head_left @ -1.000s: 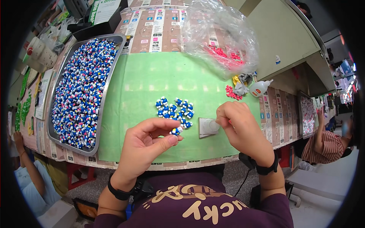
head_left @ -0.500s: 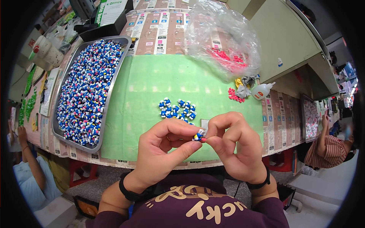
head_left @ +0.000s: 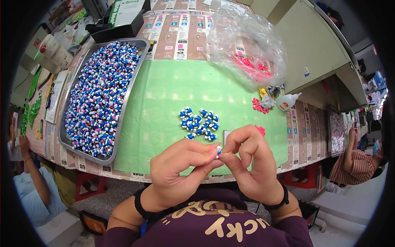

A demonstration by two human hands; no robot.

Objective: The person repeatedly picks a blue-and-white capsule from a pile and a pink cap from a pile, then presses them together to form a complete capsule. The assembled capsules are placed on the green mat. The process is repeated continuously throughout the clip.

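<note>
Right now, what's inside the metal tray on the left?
The metal tray holds heaped small blue-and-white pieces with pink and yellow touches. Whatever lies beneath the top layer is covered.

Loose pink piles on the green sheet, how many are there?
2: one pink pile near the white bottle, another pile just beyond the right hand. That hand may hide more.

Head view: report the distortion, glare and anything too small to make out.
Head view, rim: black corners, the table bows along its front edge; head view, middle: pale light patches on the green sheet, glare streaks on the plastic bag; head view, hands: the small toy in the left hand, part-hidden, too small for detail.
</note>
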